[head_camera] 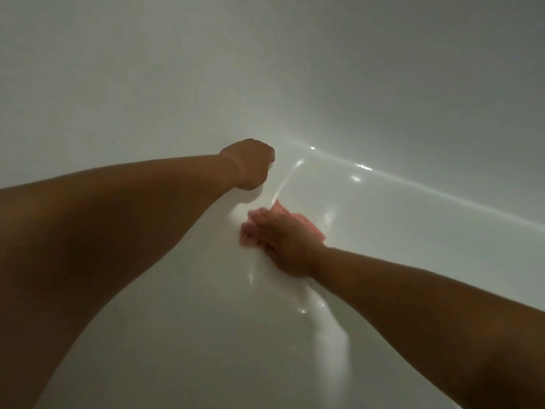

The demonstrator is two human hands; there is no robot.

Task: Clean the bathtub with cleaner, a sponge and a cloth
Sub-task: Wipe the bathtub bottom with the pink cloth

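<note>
**Wiping the inside of a white bathtub with a pink cloth**

Looking down into a white bathtub (413, 84), with two bare forearms reaching from the near side toward a far, curved corner. Right hand (284, 246) laid flat on a pink cloth (306, 224), fingers (255, 216) straight and slightly apart, palm bearing down. Spread that way, most likely, to keep the whole cloth pressed against the slick surface while wiping. Cloth touching the tub just right of centre, mostly hidden under the hand, only its far and left edges showing. Too blurred to rule out the sponge instead.

Left hand (250, 163) a little farther off and to the left, apart from the cloth, fingers curled together into a fist with nothing seen inside. Knuckles seemingly planted on the tub beside the corner seam, probably as a prop for body weight while leaning in.

Wet glints along the seam and near the right hand, suggesting a damp surface. No cleaner bottle in view. Dim, greyish light throughout.
</note>
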